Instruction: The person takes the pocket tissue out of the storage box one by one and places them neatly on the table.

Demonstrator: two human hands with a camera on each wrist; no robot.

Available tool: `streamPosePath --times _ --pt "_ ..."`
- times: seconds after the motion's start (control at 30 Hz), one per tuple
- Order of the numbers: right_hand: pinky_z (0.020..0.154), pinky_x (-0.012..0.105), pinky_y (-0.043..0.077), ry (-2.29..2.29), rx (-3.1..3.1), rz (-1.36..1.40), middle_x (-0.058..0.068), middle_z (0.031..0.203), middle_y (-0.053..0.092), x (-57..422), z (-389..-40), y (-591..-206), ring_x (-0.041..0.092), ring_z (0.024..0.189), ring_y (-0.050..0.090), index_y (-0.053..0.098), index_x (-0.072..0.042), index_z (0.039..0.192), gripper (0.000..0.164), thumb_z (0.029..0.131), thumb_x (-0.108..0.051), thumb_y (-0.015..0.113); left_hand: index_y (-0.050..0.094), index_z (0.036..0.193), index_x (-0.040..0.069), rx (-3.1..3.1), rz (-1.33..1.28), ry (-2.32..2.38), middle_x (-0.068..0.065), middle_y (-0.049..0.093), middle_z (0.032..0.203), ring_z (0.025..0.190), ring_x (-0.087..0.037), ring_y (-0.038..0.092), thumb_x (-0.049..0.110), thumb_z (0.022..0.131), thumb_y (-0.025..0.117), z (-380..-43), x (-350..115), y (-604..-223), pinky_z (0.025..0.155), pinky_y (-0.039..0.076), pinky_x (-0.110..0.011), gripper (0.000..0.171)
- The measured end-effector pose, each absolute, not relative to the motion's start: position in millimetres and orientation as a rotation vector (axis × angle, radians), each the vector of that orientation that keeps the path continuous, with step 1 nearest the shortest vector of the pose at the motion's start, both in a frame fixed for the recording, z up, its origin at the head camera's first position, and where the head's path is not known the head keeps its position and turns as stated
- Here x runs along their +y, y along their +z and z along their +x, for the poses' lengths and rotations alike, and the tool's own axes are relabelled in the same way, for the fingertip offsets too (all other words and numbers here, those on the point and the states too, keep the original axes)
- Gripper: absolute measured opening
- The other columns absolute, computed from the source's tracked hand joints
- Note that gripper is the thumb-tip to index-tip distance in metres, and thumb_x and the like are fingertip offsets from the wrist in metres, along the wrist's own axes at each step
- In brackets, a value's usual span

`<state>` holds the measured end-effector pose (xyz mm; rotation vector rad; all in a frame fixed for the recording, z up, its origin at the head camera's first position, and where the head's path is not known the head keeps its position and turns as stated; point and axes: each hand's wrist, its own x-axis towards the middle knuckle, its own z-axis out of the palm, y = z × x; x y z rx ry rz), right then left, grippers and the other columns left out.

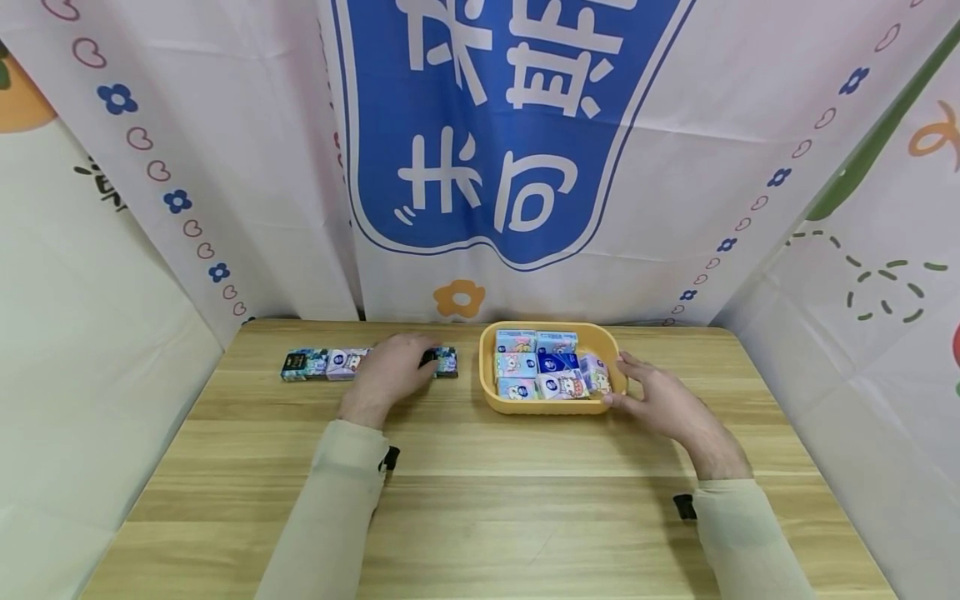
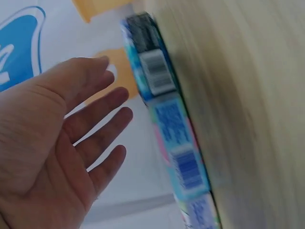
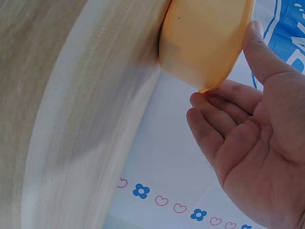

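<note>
A row of small tissue packs (image 1: 305, 364) lies end to end on the left part of the table, patterned dark blue, purple and light blue. Over the middle of this row is my left hand (image 1: 393, 372), hiding some packs from the head view. In the left wrist view its relaxed fingers (image 2: 102, 102) are apart from the row, and barcodes show on the packs' sides. A yellow basket (image 1: 486, 392) holds several similar packs (image 1: 558, 364). My right hand (image 1: 663, 400) touches the basket's right end, thumb at the near rim and fingers along the far side.
The wooden table (image 1: 480, 517) ends at a printed cloth backdrop (image 1: 720, 167) just behind the basket. Cloth walls (image 1: 67, 333) stand on both sides. A tissue pack (image 1: 596, 375) leans at the right end inside the basket.
</note>
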<state>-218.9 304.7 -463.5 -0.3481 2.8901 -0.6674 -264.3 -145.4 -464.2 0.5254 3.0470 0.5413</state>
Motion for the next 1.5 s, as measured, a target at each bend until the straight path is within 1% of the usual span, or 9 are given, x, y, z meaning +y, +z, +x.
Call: streamPosePath --times 0.13,0.27,0.5,0.6,0.8,0.93,1.1,1.33,1.5 --pt "0.141 0.077 0.034 -0.668 2.891 -0.347 0.027 0.189 0.035 305.0 -219.6 -464.5 0.061 0.172 0.037 0.05 0.003 0.173 0.085 0.112 -0.048 0.079 0.073 0.158 0.008 3.065 0.595 0.562 -0.017 0.074 0.163 0.152 -0.042 0.071 0.024 0.115 0.077 -261.5 -132.6 -457.3 0.133 0.057 -0.062 0.045" --pt "0.141 0.078 0.034 -0.67 2.886 -0.339 0.027 0.189 0.035 304.8 -219.6 -464.1 0.061 0.172 0.036 0.05 0.002 0.173 0.086 0.112 -0.05 0.079 0.073 0.157 0.007 3.078 0.648 0.549 -0.017 0.073 0.164 0.153 -0.04 0.071 0.022 0.115 0.077 -258.2 -119.7 -452.0 0.133 0.058 -0.059 0.045" --pt "0.141 0.077 0.034 -0.671 2.886 -0.343 0.027 0.189 0.035 304.5 -220.4 -465.4 0.06 0.172 0.037 0.05 0.003 0.173 0.083 0.113 -0.046 0.079 0.074 0.156 0.009 3.061 0.766 0.553 -0.013 0.075 0.161 0.153 -0.037 0.071 0.023 0.115 0.078 -251.4 -96.4 -449.7 0.134 0.058 -0.055 0.043" --pt "0.14 0.078 0.035 -0.665 2.888 -0.347 0.027 0.189 0.035 304.8 -220.5 -464.9 0.061 0.172 0.037 0.05 0.003 0.173 0.084 0.113 -0.047 0.079 0.074 0.155 0.008 3.048 0.817 0.553 -0.014 0.076 0.16 0.15 -0.036 0.073 0.023 0.115 0.078 -248.1 -86.1 -450.8 0.131 0.061 -0.054 0.043" --pt "0.14 0.077 0.035 -0.661 2.886 -0.342 0.027 0.189 0.035 304.4 -221.0 -464.9 0.061 0.172 0.037 0.05 0.004 0.173 0.084 0.113 -0.046 0.079 0.075 0.155 0.008 3.001 0.898 0.555 -0.015 0.075 0.161 0.152 -0.037 0.072 0.022 0.115 0.079 -242.1 -67.3 -452.4 0.132 0.06 -0.054 0.042" --pt "0.14 0.078 0.035 -0.661 2.889 -0.341 0.028 0.189 0.036 304.2 -219.8 -463.0 0.061 0.172 0.037 0.05 0.003 0.173 0.084 0.113 -0.047 0.079 0.077 0.153 0.009 2.979 0.963 0.537 -0.013 0.076 0.161 0.151 -0.035 0.073 0.023 0.116 0.077 -237.9 -56.1 -452.5 0.132 0.06 -0.052 0.039" --pt "0.14 0.077 0.035 -0.661 2.898 -0.348 0.028 0.188 0.036 304.9 -219.0 -462.2 0.061 0.171 0.038 0.05 0.004 0.173 0.085 0.112 -0.048 0.079 0.075 0.155 0.01 2.94 1.023 0.513 -0.01 0.075 0.162 0.152 -0.032 0.073 0.027 0.118 0.075 -232.8 -41.4 -453.9 0.132 0.06 -0.05 0.041" --pt "0.14 0.078 0.035 -0.645 2.908 -0.365 0.028 0.188 0.036 306.1 -219.0 -462.3 0.061 0.171 0.039 0.05 0.005 0.172 0.085 0.112 -0.048 0.079 0.074 0.157 0.012 2.895 1.127 0.48 -0.005 0.077 0.16 0.149 -0.026 0.074 0.03 0.12 0.071 -228.5 -18.1 -457.0 0.132 0.06 -0.044 0.041" --pt "0.139 0.078 0.037 -0.652 2.897 -0.359 0.028 0.188 0.036 306.0 -218.6 -462.1 0.062 0.17 0.039 0.05 0.005 0.172 0.086 0.112 -0.05 0.078 0.072 0.16 0.014 2.874 1.132 0.47 -0.005 0.075 0.163 0.151 -0.024 0.074 0.032 0.122 0.068 -225.4 -3.2 -456.5 0.132 0.059 -0.042 0.043"
